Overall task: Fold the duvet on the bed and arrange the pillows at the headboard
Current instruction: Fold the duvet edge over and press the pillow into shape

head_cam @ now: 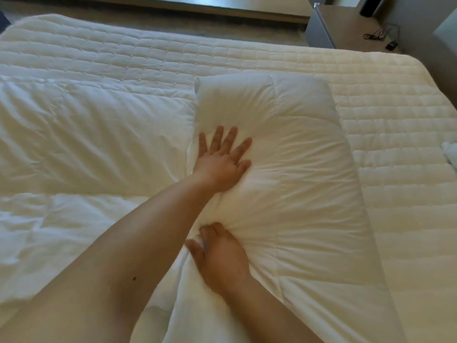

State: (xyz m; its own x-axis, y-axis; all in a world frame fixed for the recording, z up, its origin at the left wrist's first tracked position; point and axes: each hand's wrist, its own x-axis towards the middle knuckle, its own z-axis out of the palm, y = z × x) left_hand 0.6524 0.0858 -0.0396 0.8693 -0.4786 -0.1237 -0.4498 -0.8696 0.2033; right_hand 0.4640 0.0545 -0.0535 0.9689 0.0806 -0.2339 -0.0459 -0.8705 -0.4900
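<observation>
The bed [371, 100] carries a quilted mattress pad, bare toward twelve and three o'clock. The white duvet [284, 149] lies on it, spread flat toward nine o'clock, with a folded band whose long axis runs from six up to twelve o'clock, its rounded end pointing at twelve. The left hand [222, 162] presses flat on that band, fingers [231, 138] straight and spread, released. The right hand [220, 256], at six o'clock, bunches the fabric, its fingers clenched around a gathered fold.
</observation>
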